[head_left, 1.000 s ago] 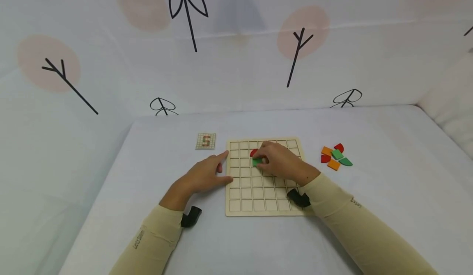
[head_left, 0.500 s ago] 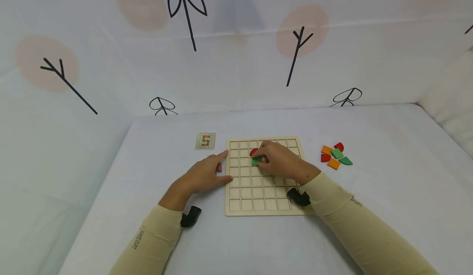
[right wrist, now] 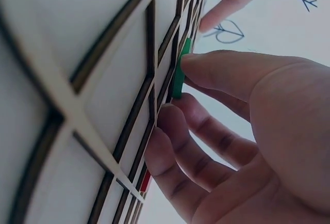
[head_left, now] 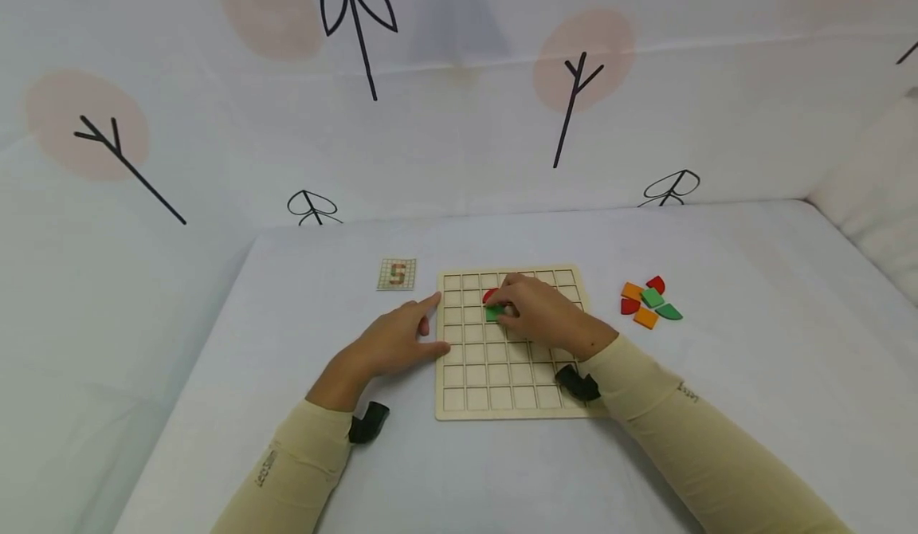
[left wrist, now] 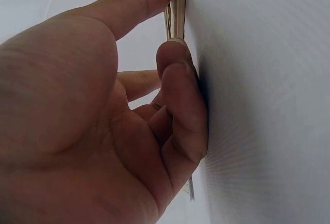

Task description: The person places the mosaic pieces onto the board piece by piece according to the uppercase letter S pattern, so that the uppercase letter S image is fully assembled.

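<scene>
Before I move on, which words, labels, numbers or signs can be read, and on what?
"S", or possibly "5": coloured figure on the small gridded card.
"LetsSlim", as best I can read it: left sleeve, small and blurred.
Right sleeve: short dark print, too small and blurred to read.
The wooden board shows no readable text.

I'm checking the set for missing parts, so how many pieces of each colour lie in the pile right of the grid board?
Orange pieces: 2
Red pieces: 2
Green pieces: 2
Total: 6
</scene>
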`<action>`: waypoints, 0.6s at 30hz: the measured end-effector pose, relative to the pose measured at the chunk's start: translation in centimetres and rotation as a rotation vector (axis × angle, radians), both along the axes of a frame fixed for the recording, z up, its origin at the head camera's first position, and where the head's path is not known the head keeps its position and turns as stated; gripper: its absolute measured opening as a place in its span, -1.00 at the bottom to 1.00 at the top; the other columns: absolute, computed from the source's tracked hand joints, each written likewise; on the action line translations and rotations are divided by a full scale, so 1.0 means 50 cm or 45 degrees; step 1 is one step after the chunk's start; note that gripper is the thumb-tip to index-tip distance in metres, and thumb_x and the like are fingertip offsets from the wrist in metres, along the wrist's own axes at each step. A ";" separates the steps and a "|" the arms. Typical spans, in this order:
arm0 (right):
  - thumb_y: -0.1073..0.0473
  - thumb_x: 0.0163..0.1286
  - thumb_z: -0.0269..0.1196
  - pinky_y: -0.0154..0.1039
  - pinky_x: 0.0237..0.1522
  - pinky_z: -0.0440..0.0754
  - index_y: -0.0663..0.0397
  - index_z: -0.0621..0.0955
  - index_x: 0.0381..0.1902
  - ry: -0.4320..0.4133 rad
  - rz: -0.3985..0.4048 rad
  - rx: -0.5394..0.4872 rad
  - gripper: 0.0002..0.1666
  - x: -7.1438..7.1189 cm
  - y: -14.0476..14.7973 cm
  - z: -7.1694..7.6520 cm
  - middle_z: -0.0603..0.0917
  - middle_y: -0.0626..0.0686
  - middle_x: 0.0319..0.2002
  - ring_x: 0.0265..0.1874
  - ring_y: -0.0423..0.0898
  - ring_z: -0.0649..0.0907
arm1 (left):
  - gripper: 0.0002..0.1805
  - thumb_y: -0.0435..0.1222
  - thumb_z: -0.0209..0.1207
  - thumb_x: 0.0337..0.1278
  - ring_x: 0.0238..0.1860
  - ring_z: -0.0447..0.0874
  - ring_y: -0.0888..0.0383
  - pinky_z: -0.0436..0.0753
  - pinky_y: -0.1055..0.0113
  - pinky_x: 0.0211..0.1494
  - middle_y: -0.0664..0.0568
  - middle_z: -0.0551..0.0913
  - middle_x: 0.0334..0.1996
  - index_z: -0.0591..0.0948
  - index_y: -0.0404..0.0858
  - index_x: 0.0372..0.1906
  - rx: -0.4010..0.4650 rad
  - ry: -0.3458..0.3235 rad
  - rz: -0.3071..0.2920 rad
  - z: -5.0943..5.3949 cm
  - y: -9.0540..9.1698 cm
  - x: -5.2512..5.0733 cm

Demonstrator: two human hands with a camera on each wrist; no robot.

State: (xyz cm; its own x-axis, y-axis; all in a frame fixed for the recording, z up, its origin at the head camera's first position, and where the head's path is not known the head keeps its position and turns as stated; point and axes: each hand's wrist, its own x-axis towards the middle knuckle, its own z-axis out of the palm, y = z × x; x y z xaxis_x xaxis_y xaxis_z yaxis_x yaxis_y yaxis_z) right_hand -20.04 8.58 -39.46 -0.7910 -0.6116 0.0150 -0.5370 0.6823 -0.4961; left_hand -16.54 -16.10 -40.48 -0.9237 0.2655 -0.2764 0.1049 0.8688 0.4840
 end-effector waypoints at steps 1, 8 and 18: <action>0.28 0.34 0.32 -0.31 -0.30 0.48 0.14 0.73 0.02 -0.003 -0.003 0.000 -0.71 0.001 -0.001 0.000 0.61 0.05 -0.18 -0.42 -0.17 0.48 | -0.03 0.07 0.36 0.14 -0.38 0.36 0.20 0.36 0.31 -0.33 0.09 0.46 -0.26 0.15 -0.01 0.59 0.003 0.000 0.001 0.000 0.000 0.000; 0.27 0.35 0.32 -0.32 -0.30 0.48 0.14 0.72 0.02 -0.016 -0.027 0.018 -0.71 0.004 -0.002 0.001 0.59 0.04 -0.17 -0.42 -0.18 0.49 | -0.04 0.06 0.36 0.15 -0.38 0.36 0.20 0.35 0.32 -0.33 0.08 0.46 -0.27 0.16 -0.02 0.58 0.026 0.004 -0.001 -0.003 0.002 0.000; 0.26 0.34 0.35 -0.31 -0.29 0.49 0.12 0.72 0.03 -0.005 -0.027 0.005 -0.70 0.004 -0.004 0.000 0.59 0.03 -0.16 -0.39 -0.18 0.50 | -0.03 0.05 0.37 0.14 -0.42 0.34 0.20 0.34 0.32 -0.36 0.09 0.45 -0.27 0.16 -0.03 0.58 0.013 0.008 0.001 -0.001 0.000 0.000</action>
State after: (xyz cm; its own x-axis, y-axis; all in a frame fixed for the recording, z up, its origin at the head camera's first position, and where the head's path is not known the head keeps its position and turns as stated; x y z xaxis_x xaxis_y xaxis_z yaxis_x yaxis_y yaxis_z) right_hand -19.85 8.39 -39.45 -0.8037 -0.5950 0.0094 -0.5206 0.6954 -0.4954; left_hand -16.56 -16.10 -40.53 -0.9254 0.2678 -0.2682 0.1074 0.8639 0.4922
